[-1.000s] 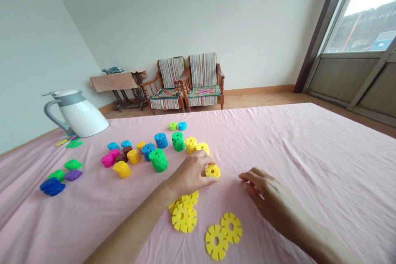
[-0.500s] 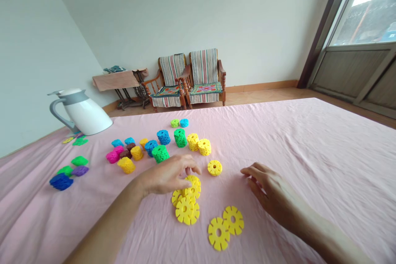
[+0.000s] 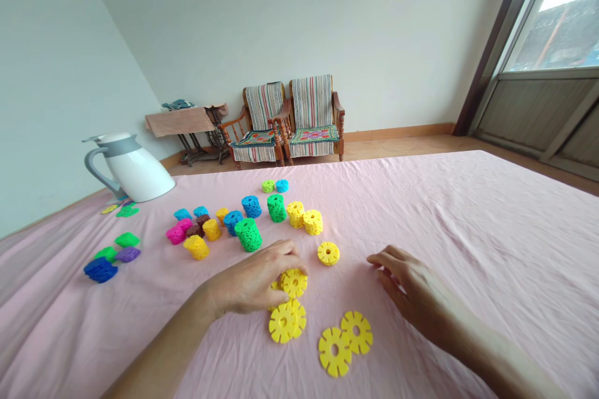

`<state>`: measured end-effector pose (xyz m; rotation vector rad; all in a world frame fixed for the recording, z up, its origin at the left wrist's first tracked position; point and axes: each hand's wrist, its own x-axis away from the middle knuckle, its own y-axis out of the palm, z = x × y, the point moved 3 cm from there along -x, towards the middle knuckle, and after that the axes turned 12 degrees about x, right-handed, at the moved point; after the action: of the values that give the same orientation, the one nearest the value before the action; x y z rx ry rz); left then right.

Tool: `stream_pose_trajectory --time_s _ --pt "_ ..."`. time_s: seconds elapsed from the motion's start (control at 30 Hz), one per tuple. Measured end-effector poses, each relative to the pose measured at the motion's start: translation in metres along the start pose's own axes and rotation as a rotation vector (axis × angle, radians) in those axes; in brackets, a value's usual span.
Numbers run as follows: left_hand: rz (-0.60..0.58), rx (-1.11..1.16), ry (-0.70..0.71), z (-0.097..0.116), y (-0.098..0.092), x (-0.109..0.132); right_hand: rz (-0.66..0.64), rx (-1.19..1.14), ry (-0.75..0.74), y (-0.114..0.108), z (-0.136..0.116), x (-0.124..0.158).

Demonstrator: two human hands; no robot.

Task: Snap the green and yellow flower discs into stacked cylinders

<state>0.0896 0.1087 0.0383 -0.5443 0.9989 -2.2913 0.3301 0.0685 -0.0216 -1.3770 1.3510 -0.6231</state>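
My left hand (image 3: 262, 277) is closed on yellow notched discs (image 3: 294, 283), its thumb and fingers at their edges. Just below it lie overlapping yellow discs (image 3: 282, 322). To the right, my right hand (image 3: 405, 277) rests at the cloth with its fingers slightly apart and nothing in it. Between the two hands sits a short stack of yellow discs (image 3: 329, 253). Two more flat yellow discs (image 3: 335, 351) overlap nearer to me. Beyond my left hand stand a green disc stack (image 3: 248, 235) and a taller yellow pair of stacks (image 3: 313, 222).
Blue stacks (image 3: 251, 206), pink stacks (image 3: 176, 235) and other coloured stacks stand on the pink tablecloth (image 3: 444, 199). Dark blue discs (image 3: 100, 270) lie at the left. A white jug (image 3: 140, 171) stands at the far left. Two wooden chairs (image 3: 312, 112) are behind the table.
My left hand has come down and closed round yellow discs in the pile. The right hand has barely moved. The whole view has shifted slightly.
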Motion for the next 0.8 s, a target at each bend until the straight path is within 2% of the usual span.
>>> stream_pose_trajectory --time_s 0.07,0.23,0.3,0.43,0.6,0.8 --pt "0.046 0.0 -0.002 -0.001 -0.002 -0.006 -0.008 0.011 0.0 0.0 0.0 0.0" --pt "0.326 0.037 0.009 -0.003 -0.003 -0.03 -0.024 0.013 0.005 0.0 0.0 0.0" --pt "0.386 0.036 0.022 -0.003 0.002 -0.04 -0.022 0.01 -0.002 0.001 0.0 0.0" --pt "0.416 0.057 0.036 -0.005 0.012 -0.053 -0.002 0.001 -0.012 0.001 0.001 0.001" --pt "0.389 0.095 0.048 -0.011 0.02 -0.059 -0.025 0.001 -0.019 0.0 0.0 0.0" --pt "0.389 0.093 0.042 -0.012 0.018 -0.058 -0.051 0.005 -0.002 -0.001 -0.001 0.002"
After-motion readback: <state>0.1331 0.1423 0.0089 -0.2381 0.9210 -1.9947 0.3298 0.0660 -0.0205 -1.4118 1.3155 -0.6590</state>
